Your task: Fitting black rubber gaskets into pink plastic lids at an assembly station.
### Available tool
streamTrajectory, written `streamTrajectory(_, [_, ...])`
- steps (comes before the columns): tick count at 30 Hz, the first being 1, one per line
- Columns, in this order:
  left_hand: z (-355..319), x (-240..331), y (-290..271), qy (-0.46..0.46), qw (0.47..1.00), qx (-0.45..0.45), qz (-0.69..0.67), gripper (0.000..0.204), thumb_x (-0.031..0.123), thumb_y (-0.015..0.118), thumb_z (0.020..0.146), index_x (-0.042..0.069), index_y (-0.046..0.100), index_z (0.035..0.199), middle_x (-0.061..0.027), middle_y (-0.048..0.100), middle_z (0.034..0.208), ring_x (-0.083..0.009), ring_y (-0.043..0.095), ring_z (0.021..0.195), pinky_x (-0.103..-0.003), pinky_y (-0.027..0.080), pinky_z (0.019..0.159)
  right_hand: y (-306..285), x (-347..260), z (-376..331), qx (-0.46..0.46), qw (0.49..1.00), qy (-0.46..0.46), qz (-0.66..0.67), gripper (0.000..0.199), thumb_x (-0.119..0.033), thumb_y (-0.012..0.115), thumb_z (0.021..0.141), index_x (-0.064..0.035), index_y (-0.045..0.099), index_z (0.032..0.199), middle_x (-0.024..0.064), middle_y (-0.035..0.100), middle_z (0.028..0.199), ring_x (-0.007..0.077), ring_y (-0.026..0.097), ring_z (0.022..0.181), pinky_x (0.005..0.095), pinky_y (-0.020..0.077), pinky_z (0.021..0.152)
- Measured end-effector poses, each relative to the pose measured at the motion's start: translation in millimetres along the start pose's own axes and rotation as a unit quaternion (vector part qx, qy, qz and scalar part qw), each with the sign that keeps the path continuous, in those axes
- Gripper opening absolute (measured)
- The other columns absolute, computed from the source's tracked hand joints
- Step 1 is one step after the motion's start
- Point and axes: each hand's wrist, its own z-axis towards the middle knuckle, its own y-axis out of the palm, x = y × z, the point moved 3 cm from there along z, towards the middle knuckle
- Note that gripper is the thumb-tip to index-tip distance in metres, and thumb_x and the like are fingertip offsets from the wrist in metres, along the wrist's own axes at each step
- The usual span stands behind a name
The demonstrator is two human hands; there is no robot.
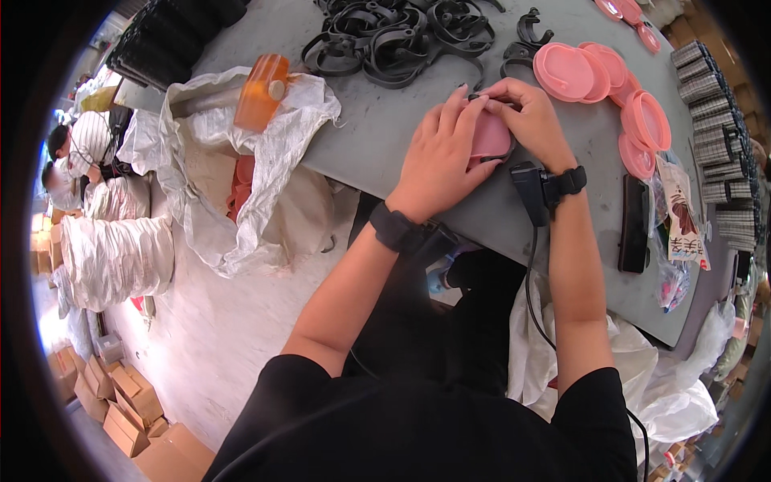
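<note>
A black shirt is filling the lower edge, nearest the camera, and 2 bare forearms are reaching up from it to the table. The left hand is curling partly closed over 1 pink disc, its thumb pressing along the lower edge. The right hand is bending its fingers into a near pinch at the disc's upper edge, beside a small black tip. The disc is sitting between both hands, just above the table's near edge, and a dark band is running along the part of its rim that is showing.

The work appears to be partway through: this 1 piece looks at least partly joined to its band, though the fingers are hiding whether it is closed. Plenty seems to be left, since a tangle of black rings is lying loose beyond the hands and a curving row of pink discs is lying without bands on the right.

The grey table is showing smudges and is also bearing a black slab and a snack packet. An orange container is resting on an open white sack at the left. Cardboard boxes are crowding the pale floor, and another person is sitting farther off.
</note>
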Motion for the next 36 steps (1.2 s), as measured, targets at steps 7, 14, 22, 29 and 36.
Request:
streamTrajectory(7, [1.8, -3.0, 0.6, -0.018, 0.999, -0.036, -0.013, 0.087, 0.025, 0.078, 0.07, 0.008, 0.032, 0.142, -0.013, 0.039, 0.138, -0.0363, 0.041, 0.122, -0.044, 0.035, 0.104, -1.9, -11.2, 3.1, -0.062, 0.998, 0.014, -0.03, 0.006, 0.0, 0.056, 0.089, 0.0032, 0.059, 0.093, 0.0038, 0.064, 0.088, 0.01, 0.061, 0.085, 0.0249, 0.0487, 0.077])
streamTrajectory(14, [2.1, -3.9, 1.7, -0.004, 0.998, -0.024, -0.052, 0.073, 0.019, 0.082, 0.064, 0.008, 0.043, 0.125, -0.0163, 0.04, 0.134, -0.0377, 0.04, 0.12, -0.044, 0.035, 0.101, -4.1, -12.9, 2.9, -0.089, 0.995, 0.026, -0.046, 0.007, 0.002, 0.055, 0.088, 0.0045, 0.058, 0.093, 0.0054, 0.064, 0.087, 0.0098, 0.061, 0.084, 0.0246, 0.0486, 0.077])
streamTrajectory(22, [3.6, -8.0, 3.7, -0.001, 0.998, -0.018, -0.061, 0.068, 0.021, 0.085, 0.061, 0.008, 0.045, 0.114, -0.016, 0.045, 0.128, -0.0372, 0.044, 0.114, -0.044, 0.037, 0.096, 2.6, -25.5, -5.7, 0.009, 0.984, -0.076, -0.159, 0.014, -0.009, 0.059, 0.083, 0.0029, 0.061, 0.09, 0.0161, 0.066, 0.082, 0.0265, 0.064, 0.077, 0.0351, 0.0483, 0.069])
streamTrajectory(29, [5.8, -8.7, 7.3, 0.007, 0.999, -0.011, -0.034, 0.08, 0.025, 0.083, 0.061, 0.005, 0.043, 0.126, -0.0157, 0.047, 0.124, -0.0356, 0.047, 0.112, -0.044, 0.037, 0.096, -6.4, -21.7, -13.9, 0.013, 0.992, 0.016, -0.121, 0.025, -0.021, 0.063, 0.084, 0.0031, 0.063, 0.09, 0.0165, 0.064, 0.081, 0.0268, 0.062, 0.073, 0.0345, 0.0476, 0.068])
streamTrajectory(36, [4.0, -5.0, 9.3, -0.019, 1.0, -0.009, 0.02, 0.1, 0.032, 0.083, 0.059, 0.002, 0.034, 0.141, -0.0164, 0.047, 0.125, -0.0349, 0.047, 0.112, -0.042, 0.039, 0.096, 3.0, -5.2, -14.4, 0.093, 0.986, 0.107, -0.088, 0.035, -0.034, 0.064, 0.085, 0.0014, 0.066, 0.087, 0.0139, 0.066, 0.08, 0.0233, 0.062, 0.072, 0.0342, 0.048, 0.065])
